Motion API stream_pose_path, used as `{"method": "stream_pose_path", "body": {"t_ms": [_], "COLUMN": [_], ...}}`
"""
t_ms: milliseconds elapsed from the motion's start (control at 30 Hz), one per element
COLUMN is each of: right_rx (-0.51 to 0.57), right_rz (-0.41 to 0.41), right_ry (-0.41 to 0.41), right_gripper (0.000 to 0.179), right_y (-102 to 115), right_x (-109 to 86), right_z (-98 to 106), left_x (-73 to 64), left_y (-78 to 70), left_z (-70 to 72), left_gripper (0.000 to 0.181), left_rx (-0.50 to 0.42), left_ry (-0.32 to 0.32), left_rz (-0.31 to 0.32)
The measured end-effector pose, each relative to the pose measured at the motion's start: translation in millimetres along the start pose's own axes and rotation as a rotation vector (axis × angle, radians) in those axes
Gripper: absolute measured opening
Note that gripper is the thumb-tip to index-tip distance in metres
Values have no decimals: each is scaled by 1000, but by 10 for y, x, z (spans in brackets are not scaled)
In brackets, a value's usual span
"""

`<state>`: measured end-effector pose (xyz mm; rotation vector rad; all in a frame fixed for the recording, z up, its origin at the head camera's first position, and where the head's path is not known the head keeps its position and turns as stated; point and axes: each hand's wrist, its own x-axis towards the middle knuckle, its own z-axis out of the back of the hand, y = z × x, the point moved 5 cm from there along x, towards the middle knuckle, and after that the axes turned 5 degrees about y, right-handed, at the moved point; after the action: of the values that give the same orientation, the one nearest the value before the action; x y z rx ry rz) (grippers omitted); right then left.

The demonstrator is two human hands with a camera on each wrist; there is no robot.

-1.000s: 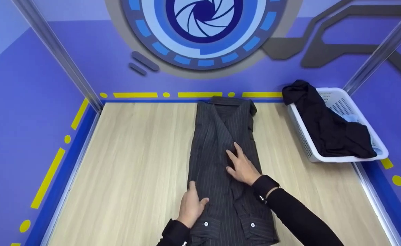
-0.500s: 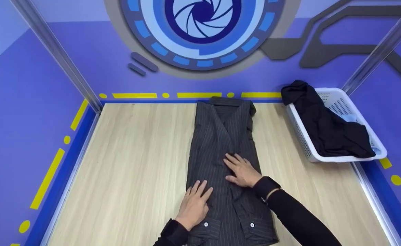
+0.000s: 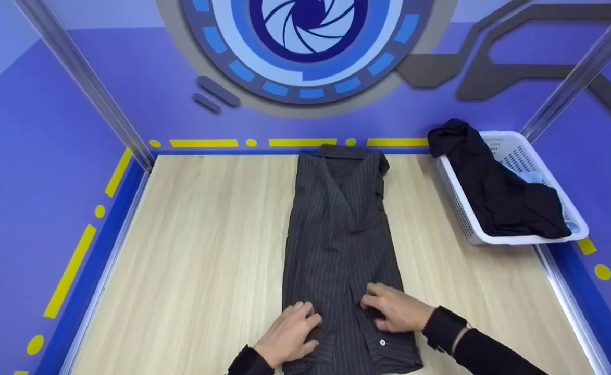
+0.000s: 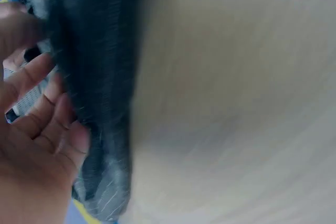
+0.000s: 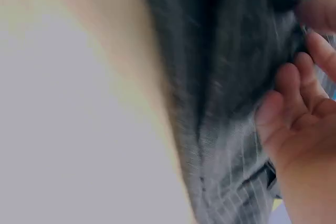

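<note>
Both hands have slid down the shirt toward its near end: the right hand (image 3: 396,308), which lay flat at mid-shirt a second ago, now sits just above the cuffs, and the left hand (image 3: 290,333) has dropped back with it to the bottom left corner.

The wooden table (image 3: 201,245) fills the booth floor, edged in blue and yellow. At its far right a white laundry basket (image 3: 519,156) holds a black garment (image 3: 498,192) draped over its rim, with a bit of pale blue cloth beneath.

The dark pinstriped shirt (image 3: 336,229) lies down the middle of the table, collar at the far edge, sides folded in to a narrow strip, and the buttoned cuffs (image 3: 383,346) at the near end.

The left hand's fingers curl onto the shirt's left hem; in the left wrist view they (image 4: 39,77) seem to bunch the cloth, though the blur hides how firmly. The right hand's fingers (image 5: 294,85) bend into the fabric beside the centre overlap, pinching or pressing; I cannot tell which.

To my eye the step is taking hold of the near end. It would go best with both corners gripped level, all layers caught together, and the strip kept taut and straight as it lifts.
</note>
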<state>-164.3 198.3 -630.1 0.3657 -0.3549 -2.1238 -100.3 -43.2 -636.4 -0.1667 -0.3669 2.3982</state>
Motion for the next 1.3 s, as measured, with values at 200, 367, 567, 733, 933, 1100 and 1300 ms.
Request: {"method": "stream_pose_path", "body": {"t_ms": [200,367,567,733,933,1100,1300], "right_rx": [-27,-28,-139,-176,-81,-79,-224], "right_rz": [-55,-155,-193,-31,30,-69,-68], "right_ry": [45,94,-42,-203,-43,96,-17], "right_gripper": [61,71,72,40,50,81,59], "right_y": [-98,-285,-396,-274,-161,-125,-65], "right_x": [-60,4,119,66,-102,-248,-306], "right_z": [-70,-71,20,94,50,-25,-133], "left_x": [102,292,453,424,293,188,211], "left_y": [107,223,324,227,142,82,24], "left_z": [-126,-127,-64,-23,-6,45,114], "left_gripper": [57,57,58,30,40,92,59], "left_rx": [0,49,113,167,56,92,156], "left_ry": [39,43,-30,-188,-103,67,55], "left_rz": [97,156,199,88,46,69,74]}}
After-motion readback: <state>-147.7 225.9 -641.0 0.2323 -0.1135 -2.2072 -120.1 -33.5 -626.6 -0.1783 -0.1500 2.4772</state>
